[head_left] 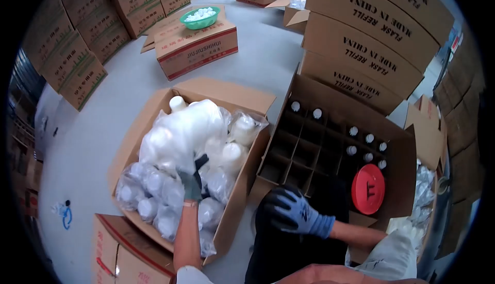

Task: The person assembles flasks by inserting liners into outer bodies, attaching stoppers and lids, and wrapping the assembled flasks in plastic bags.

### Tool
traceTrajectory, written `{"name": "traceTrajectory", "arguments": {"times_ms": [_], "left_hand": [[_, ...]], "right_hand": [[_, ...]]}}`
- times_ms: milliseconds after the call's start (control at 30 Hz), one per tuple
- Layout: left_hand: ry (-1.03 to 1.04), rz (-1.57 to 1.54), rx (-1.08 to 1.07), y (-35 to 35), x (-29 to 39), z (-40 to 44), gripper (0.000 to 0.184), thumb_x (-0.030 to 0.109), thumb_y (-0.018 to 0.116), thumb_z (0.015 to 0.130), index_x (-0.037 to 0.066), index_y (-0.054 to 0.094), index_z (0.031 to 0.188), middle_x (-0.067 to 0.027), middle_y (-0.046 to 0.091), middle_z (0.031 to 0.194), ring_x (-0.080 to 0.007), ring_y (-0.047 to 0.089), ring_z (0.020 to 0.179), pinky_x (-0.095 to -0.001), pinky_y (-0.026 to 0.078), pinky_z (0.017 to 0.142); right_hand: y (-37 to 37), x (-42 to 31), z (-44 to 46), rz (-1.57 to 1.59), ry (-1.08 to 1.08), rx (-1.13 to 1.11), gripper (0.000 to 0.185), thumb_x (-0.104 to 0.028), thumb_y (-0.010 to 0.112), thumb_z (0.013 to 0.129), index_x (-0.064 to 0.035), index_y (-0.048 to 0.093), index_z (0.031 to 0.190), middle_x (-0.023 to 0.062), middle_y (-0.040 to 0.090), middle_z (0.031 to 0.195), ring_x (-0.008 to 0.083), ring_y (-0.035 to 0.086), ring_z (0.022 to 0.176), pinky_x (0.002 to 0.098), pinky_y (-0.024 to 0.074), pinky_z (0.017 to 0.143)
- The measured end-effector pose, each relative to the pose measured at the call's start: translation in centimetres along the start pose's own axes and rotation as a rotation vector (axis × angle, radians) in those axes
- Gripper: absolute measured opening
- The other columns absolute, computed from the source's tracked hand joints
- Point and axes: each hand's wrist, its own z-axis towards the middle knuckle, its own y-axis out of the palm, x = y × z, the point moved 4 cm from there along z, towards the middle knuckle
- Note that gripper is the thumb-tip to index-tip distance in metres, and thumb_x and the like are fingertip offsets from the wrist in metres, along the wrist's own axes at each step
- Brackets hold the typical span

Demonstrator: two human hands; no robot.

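My left hand [192, 183], in a grey-green glove with dark fingertips, reaches into an open carton [129, 145]. It grips the lower end of a large clear plastic bag of white parts [180, 129]; some fingers are hidden behind the plastic. Around it lie smaller bagged white pieces [165, 222] and white cup-shaped parts [233, 152]. My right hand [293, 209], in a blue-grey glove with dark fingertips, lies over my dark-trousered knee [273, 248], fingers apart and holding nothing. Beside it stands a divided carton [322, 147] with several white-topped items [369, 138] in its compartments.
A round red plastic piece [368, 188] sits on the divided carton's near right part. Stacked flask-refill cartons [361, 42] rise behind it. A green basket of white pieces [200, 18] tops a closed carton [198, 49]. More cartons [77, 42] stack at left; bagged pieces [424, 186] lie right.
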Motion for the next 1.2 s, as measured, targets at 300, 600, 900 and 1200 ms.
{"name": "traceTrajectory", "arguments": {"times_ms": [300,600,900,1200], "left_hand": [[0.041,0.996,0.005,7.4,-9.5,15.4,0.022,0.020,0.055,0.079,-0.002,0.058,0.082,-0.0222,0.063,0.073,-0.0359,0.065,0.069,-0.0413,0.054,0.068],[0.059,1.654,-0.846,8.3,-16.6,17.4,0.031,0.035,0.060,0.085,0.009,0.069,0.099,-0.0154,0.067,0.091,-0.0312,0.062,0.080,-0.0411,0.050,0.077],[0.563,1.521,-0.159,5.3,-2.0,30.1,0.021,0.021,0.061,0.085,0.002,0.068,0.088,-0.0183,0.069,0.079,-0.0287,0.067,0.066,-0.0389,0.054,0.063],[-0.106,2.008,-0.253,-4.4,-11.1,37.4,0.041,0.034,0.062,0.081,0.010,0.067,0.114,-0.0171,0.064,0.118,-0.0341,0.058,0.115,-0.0454,0.047,0.095]], "right_hand": [[1.3,0.9,1.1,0.003,0.102,0.072,0.037,-0.034,0.051,0.088,-0.0178,0.062,0.119,0.0074,0.056,0.124,0.0287,0.050,0.119,0.0501,0.0361,0.101],[0.5,0.7,3.2,0.028,0.016,0.024,0.035,-0.035,0.055,0.079,-0.0178,0.069,0.107,0.0075,0.062,0.108,0.0290,0.057,0.101,0.0505,0.0418,0.090],[0.7,1.8,4.2,0.004,0.005,0.029,0.041,-0.039,0.054,0.068,-0.0189,0.067,0.101,-0.0008,0.058,0.089,0.0209,0.053,0.083,0.0460,0.0388,0.079],[3.5,3.7,0.2,0.121,0.049,-0.188,0.041,-0.041,0.053,0.074,-0.0212,0.066,0.107,-0.0006,0.058,0.094,0.0198,0.052,0.087,0.0449,0.0392,0.081]]}}
